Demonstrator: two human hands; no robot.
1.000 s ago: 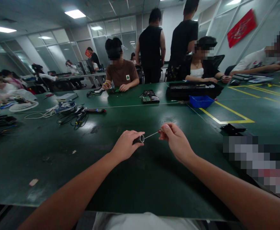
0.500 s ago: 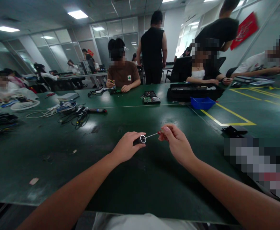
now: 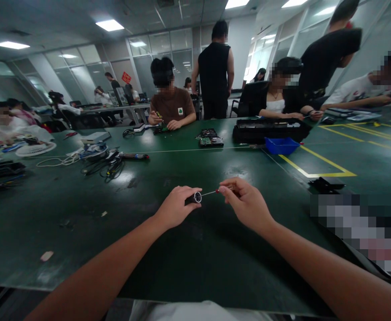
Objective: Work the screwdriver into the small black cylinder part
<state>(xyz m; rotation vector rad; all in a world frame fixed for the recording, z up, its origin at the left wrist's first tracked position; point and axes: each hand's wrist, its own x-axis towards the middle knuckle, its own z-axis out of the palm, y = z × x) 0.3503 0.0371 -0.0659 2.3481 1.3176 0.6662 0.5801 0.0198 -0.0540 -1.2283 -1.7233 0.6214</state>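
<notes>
My left hand (image 3: 177,206) grips a short black cylinder (image 3: 193,198) between thumb and fingers, its silver-rimmed open end facing right. In my right hand (image 3: 245,200) is a thin screwdriver (image 3: 210,193) with a red-tipped handle, held between thumb and fingertips. The metal shaft points left, its tip at the cylinder's rimmed end; whether it goes inside is too small to tell. Both hands are above the green table (image 3: 169,267).
Cables (image 3: 110,166) and a tool (image 3: 134,156) lie at the left. Ahead are circuit boards (image 3: 210,138), a long black case (image 3: 270,129) and a blue tray (image 3: 281,145). A person in brown (image 3: 173,104) works across the table; a black object (image 3: 327,185) is at the right.
My right hand has moved slightly left and turned, its fingers now further over the handle. The screwdriver's handle is closer to the cylinder. A standing person at the right has shifted right.
</notes>
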